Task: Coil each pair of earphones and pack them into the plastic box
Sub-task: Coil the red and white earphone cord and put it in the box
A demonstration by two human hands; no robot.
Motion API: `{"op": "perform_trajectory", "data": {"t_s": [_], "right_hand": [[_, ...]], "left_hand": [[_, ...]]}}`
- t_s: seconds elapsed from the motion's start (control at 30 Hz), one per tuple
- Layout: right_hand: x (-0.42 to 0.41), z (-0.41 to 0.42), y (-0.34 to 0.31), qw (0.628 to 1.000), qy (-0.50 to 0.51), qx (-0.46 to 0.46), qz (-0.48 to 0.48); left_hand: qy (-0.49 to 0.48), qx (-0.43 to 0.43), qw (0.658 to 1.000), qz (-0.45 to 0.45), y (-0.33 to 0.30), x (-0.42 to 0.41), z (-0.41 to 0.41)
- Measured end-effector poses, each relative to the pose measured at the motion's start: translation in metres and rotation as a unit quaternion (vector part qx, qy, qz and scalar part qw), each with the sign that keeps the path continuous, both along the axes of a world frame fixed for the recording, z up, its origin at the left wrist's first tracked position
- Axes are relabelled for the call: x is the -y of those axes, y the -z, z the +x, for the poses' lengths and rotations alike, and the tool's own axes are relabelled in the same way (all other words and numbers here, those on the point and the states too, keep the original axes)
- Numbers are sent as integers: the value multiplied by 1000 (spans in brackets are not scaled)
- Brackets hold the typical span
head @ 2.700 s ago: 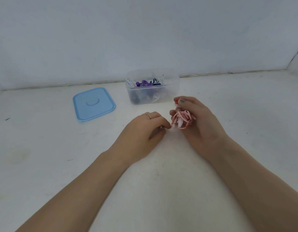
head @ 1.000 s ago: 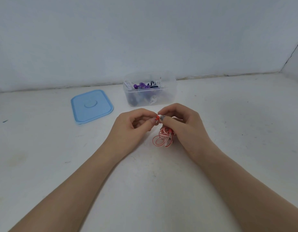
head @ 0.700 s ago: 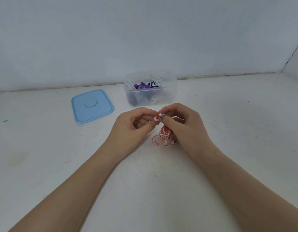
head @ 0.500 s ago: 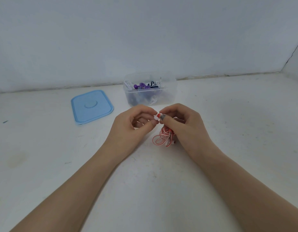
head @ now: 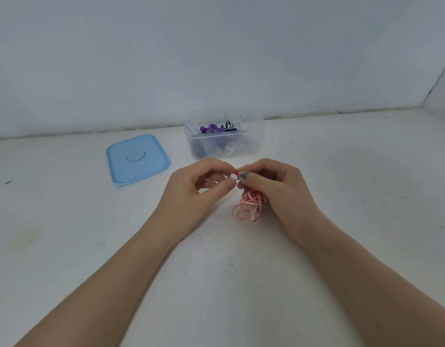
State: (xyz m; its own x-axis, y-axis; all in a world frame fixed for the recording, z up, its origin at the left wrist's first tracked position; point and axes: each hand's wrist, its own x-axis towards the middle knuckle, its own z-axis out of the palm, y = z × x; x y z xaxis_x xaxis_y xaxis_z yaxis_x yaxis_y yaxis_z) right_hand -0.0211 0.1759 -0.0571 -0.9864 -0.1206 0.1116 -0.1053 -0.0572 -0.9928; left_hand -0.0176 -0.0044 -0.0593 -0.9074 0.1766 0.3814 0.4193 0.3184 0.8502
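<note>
Item: red earphones (head: 249, 207), frame centre. My left hand (head: 191, 190) and right hand (head: 279, 189) pinched its earbud (head: 233, 176); loosening risked the coil springing apart.

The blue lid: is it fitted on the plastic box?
No, the blue lid lies flat on the table, left of the open plastic box.

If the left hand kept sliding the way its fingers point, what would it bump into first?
Probably the right hand. The left hand points right, and their fingertips nearly meet at the earbud.
</note>
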Motion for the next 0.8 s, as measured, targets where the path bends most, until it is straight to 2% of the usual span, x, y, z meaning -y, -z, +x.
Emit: {"op": "perform_trajectory", "data": {"t_s": [0.33, 0.8], "right_hand": [[-3, -1, -1, 999, -30, 8, -37], [-2, 1, -4, 998, -44, 22, -36]], "left_hand": [[46, 54, 994, 85, -3, 1, 0], [62, 68, 989, 112, -5, 2, 1]]}}
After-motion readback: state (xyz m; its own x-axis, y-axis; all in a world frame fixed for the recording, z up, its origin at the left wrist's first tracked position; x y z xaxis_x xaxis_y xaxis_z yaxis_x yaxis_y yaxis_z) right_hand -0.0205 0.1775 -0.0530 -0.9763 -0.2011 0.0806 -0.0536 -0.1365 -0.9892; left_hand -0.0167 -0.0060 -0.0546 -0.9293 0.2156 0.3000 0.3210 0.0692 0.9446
